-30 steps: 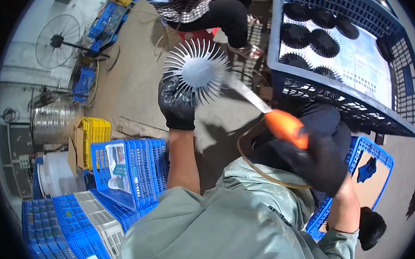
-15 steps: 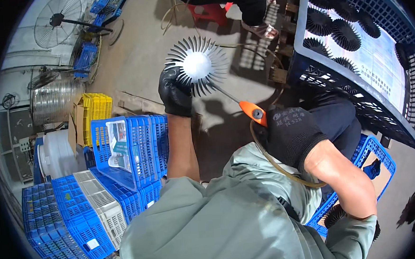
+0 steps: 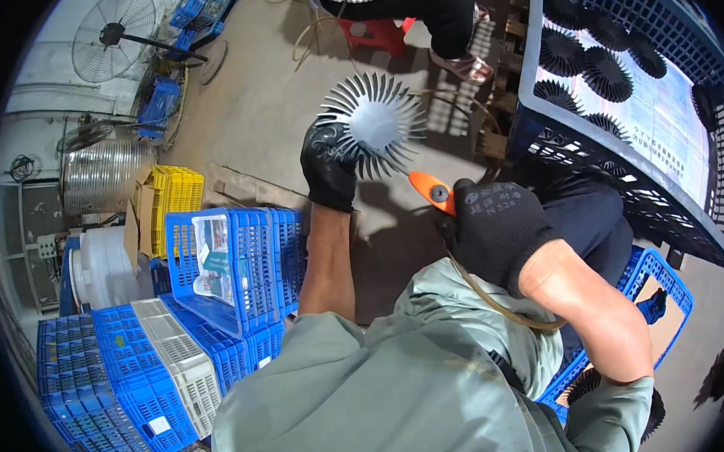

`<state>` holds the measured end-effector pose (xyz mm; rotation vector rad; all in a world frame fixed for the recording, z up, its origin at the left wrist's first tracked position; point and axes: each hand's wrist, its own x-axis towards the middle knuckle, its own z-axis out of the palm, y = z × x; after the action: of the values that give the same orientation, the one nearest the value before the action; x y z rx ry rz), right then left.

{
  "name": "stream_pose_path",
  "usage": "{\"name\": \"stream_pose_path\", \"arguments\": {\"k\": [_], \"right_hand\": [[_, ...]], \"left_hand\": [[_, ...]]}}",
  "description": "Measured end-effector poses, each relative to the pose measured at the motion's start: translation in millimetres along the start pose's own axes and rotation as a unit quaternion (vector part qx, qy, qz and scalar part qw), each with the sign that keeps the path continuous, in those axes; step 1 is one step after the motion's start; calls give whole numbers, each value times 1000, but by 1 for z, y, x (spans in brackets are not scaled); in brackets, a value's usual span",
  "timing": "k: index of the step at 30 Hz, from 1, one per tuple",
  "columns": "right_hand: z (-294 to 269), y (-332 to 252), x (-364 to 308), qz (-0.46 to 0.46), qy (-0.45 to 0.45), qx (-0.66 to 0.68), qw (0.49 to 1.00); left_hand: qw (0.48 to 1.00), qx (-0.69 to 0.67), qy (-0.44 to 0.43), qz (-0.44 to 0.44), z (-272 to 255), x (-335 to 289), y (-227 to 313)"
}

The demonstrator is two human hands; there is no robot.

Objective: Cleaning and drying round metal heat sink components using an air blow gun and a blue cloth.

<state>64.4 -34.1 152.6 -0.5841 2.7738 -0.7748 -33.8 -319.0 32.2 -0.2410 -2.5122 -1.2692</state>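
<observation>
My left hand (image 3: 329, 168), in a black glove, is closed on the left edge of a round finned metal heat sink (image 3: 375, 126). Its smooth silver disc faces up, with thin curved fins all around. My right hand (image 3: 501, 227), also black-gloved, grips an orange air blow gun (image 3: 431, 192) below and to the right. The gun's front end points at the heat sink's lower fins; its thin nozzle tube is hard to make out. From the gun a yellowish hose (image 3: 487, 301) curves down across my lap.
At right, a dark blue crate (image 3: 526, 67) holds several black finned heat sinks (image 3: 607, 74) on printed sheets. A blue crate (image 3: 672, 277) sits beneath my right arm. Stacked crates (image 3: 143, 380) stand left. Ahead, a person (image 3: 440, 14) sits on a red stool (image 3: 374, 36); a fan (image 3: 112, 34) stands far left.
My left hand has moved the heat sink rightward, closer to the gun, and its disc shines less brightly. The gun's thin nozzle, plain before, barely shows now. The whole view has shifted slightly.
</observation>
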Motion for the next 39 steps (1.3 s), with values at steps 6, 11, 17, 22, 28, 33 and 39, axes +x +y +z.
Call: {"name": "stream_pose_path", "arguments": {"k": [6, 11, 17, 22, 28, 33, 39], "right_hand": [[6, -3, 15, -26, 32, 31, 999], [2, -1, 14, -2, 35, 35, 999], [3, 9, 5, 4, 34, 24, 999], [-6, 18, -3, 70, 14, 30, 997], [-6, 22, 1, 48, 29, 35, 998], [-3, 22, 3, 65, 19, 42, 997], [-3, 22, 5, 60, 25, 46, 997]], "left_hand": [[992, 94, -12, 81, -8, -11, 14], [995, -86, -12, 51, 9, -7, 28], [791, -568, 63, -218, 6, -11, 30], [849, -503, 79, -140, 3, -15, 6], [837, -515, 74, -171, -9, -18, 28], [879, -444, 81, -157, -10, -21, 24], [815, -523, 81, -235, -14, -18, 45]]}}
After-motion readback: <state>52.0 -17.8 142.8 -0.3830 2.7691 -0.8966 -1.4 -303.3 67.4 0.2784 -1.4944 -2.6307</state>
